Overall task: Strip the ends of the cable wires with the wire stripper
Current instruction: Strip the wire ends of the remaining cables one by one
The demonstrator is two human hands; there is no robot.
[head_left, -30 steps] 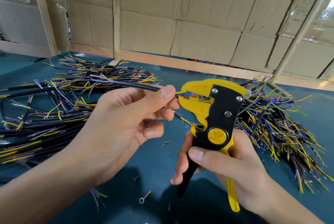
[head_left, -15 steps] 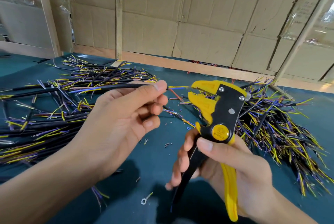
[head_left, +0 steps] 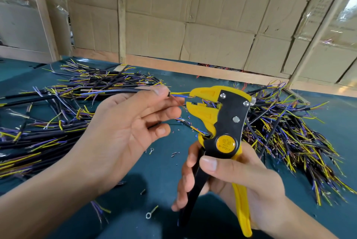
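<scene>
Cable in left hand

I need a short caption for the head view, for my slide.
Left hand feeds a cable into the open wire stripper held by the right hand.

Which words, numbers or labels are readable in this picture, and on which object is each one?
"B-01212", uncertain because small: on the round yellow badge of the wire stripper.
Characters above that number on the badge: too blurred to read.
Faint print on the cardboard wall, upper right: too blurred to read.
</scene>
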